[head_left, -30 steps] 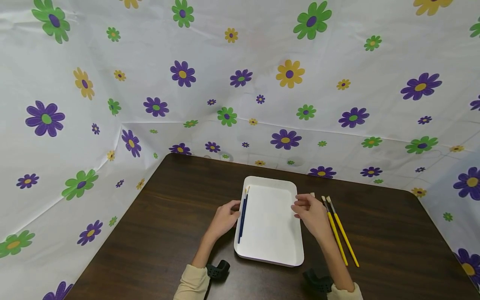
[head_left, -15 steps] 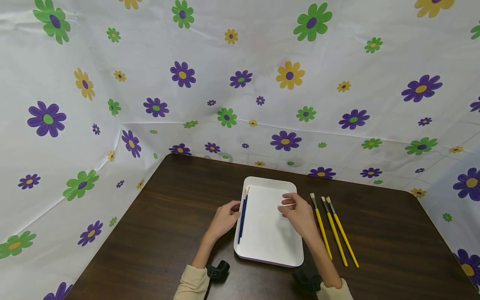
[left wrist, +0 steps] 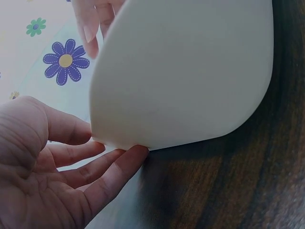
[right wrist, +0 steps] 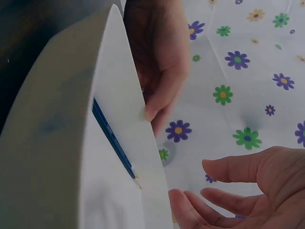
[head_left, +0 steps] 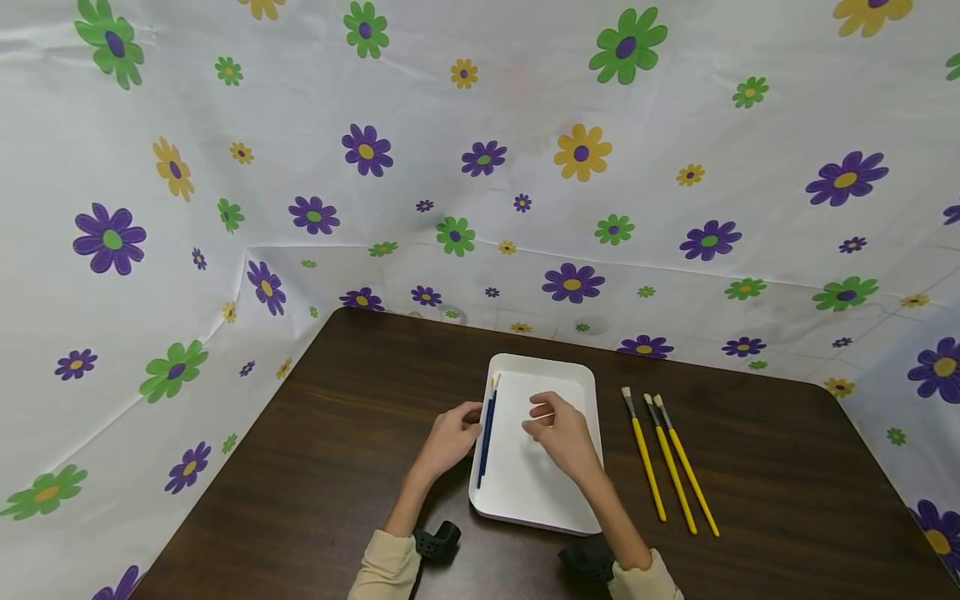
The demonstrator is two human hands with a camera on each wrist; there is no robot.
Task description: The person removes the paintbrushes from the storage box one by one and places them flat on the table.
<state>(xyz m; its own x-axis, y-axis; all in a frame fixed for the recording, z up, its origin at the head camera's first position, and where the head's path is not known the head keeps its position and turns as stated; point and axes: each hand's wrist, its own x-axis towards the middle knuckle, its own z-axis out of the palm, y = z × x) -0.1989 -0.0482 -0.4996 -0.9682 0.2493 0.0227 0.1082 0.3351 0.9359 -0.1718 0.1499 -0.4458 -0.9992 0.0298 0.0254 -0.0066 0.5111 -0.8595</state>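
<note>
A shallow white tray point(head_left: 536, 492) lies on the table, and two thin dark-blue paintbrushes point(head_left: 487, 433) lie along the inside of its left wall. My left hand point(head_left: 447, 437) holds the tray's left edge; in the left wrist view, the thumb and fingertips point(left wrist: 138, 151) touch the tray's rim and side. Over the middle of the tray is my right hand point(head_left: 561, 433), fingers loosely bent and thumb apart from them. Nothing shows between them in the right wrist view, where the blue paintbrushes point(right wrist: 114, 140) appear beyond the near wall.
Three yellow-handled paintbrushes point(head_left: 670, 462) lie side by side on the dark wooden table point(head_left: 360, 425), right of the tray. A white flower-printed sheet point(head_left: 420, 100) hangs behind the table and along its left side.
My right hand has moved left from the tray's right edge to over its middle, uncovering the leftmost yellow paintbrush. The left hand has stayed at the tray's left edge.
</note>
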